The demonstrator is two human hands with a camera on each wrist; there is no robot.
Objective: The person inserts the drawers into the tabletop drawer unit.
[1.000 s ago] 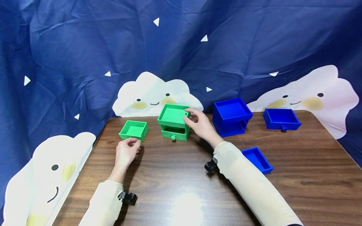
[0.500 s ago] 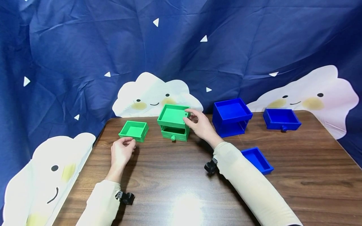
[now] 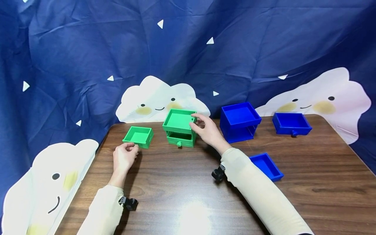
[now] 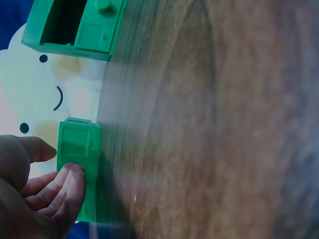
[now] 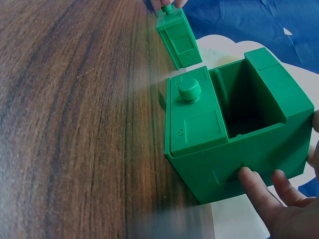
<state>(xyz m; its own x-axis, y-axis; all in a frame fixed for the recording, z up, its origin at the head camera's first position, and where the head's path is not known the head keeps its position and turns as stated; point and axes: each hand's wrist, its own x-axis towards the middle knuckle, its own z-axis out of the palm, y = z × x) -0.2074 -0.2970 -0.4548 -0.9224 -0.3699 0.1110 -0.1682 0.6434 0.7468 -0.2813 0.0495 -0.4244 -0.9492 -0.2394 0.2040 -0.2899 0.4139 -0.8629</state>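
Note:
My left hand (image 3: 124, 156) is at the front of a loose green drawer (image 3: 144, 139) at the table's back left. In the right wrist view its fingertips hold the round knob (image 5: 168, 8) of that drawer; in the left wrist view the fingers hide the knob. A small green cabinet (image 3: 180, 121) stands to the right, its upper slot vacant and a lower drawer (image 5: 197, 117) fitted in it. My right hand (image 3: 209, 131) rests its fingertips against the cabinet's right side, close to the top rim, without wrapping round it.
Right of the green cabinet stands a blue cabinet (image 3: 241, 114) with its slots vacant. One blue drawer (image 3: 293, 122) lies at the back right, another blue drawer (image 3: 266, 167) beside my right forearm. A dark blue cloud-print cloth (image 3: 188, 49) hangs behind the wooden table (image 3: 176, 179).
My left hand has slid left along the loose green drawer's front, from its right corner to the knob. My right hand and the cabinets have kept their places.

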